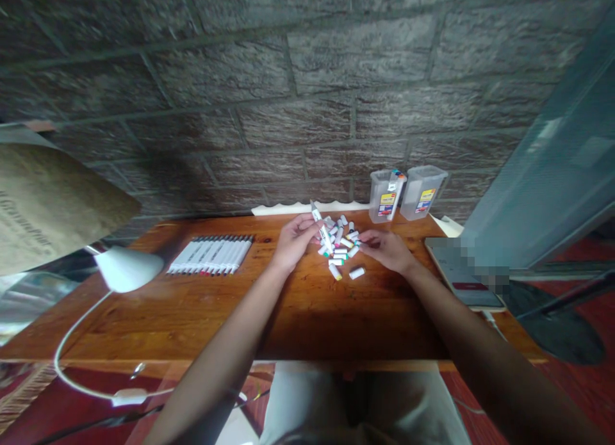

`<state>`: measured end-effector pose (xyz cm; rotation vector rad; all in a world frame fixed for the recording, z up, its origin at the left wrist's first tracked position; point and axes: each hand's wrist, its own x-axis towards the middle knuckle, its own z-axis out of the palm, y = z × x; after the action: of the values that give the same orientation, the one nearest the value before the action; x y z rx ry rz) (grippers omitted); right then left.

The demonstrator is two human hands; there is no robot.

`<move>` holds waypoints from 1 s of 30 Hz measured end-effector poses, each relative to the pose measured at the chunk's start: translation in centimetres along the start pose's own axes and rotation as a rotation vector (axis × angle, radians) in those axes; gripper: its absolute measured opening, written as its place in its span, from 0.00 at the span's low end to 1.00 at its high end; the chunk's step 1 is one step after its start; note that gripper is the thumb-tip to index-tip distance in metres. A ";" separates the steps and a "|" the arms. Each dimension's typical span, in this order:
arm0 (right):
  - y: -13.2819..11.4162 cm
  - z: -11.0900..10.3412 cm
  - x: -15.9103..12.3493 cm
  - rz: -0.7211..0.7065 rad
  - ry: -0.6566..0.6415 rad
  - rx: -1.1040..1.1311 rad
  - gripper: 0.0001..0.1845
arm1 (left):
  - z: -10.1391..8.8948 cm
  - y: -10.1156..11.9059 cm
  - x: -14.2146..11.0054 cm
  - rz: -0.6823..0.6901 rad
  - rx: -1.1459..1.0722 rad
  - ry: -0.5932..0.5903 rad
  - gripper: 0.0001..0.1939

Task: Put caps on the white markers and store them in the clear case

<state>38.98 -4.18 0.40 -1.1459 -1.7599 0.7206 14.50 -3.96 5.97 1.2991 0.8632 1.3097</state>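
Note:
My left hand [293, 243] is closed around a white marker [321, 227], which it holds tilted with its grey tip pointing up. Loose white marker caps [340, 254] with coloured ends lie in a pile just under and beside that marker. At the pile's right edge is my right hand [388, 250], its fingers curled in against the caps; what lies between the fingertips is too small to make out. One cap [357, 273] lies apart at the near side of the pile. Farther left, several white markers [211, 255] lie side by side in a row.
Two clear plastic containers [384, 198] with labels stand against the brick wall [327, 112]. A tablet-like device [461, 272] with a cable lies on the right of the wooden table [307, 323]. On the left are a white lamp [127, 269] and a brown paper bag [57, 208].

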 end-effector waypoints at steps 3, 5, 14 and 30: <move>-1.1 -0.3 -0.2 -0.005 -0.067 0.061 0.13 | 0.0 0.2 0.0 -0.015 -0.013 0.019 0.22; -2.0 -0.6 -0.5 0.032 -0.222 0.119 0.15 | 0.0 0.3 0.0 -0.016 -0.017 0.040 0.22; -3.1 -1.3 -1.4 0.202 -0.628 0.237 0.18 | -0.3 0.3 0.1 -0.032 -0.006 0.117 0.21; -2.3 0.4 -0.9 -0.035 -0.348 0.174 0.12 | 0.0 0.2 0.1 -0.034 -0.018 0.114 0.20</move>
<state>37.90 -5.96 1.76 -0.9097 -1.9510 1.0800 14.43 -3.86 6.21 1.1992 0.9466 1.3721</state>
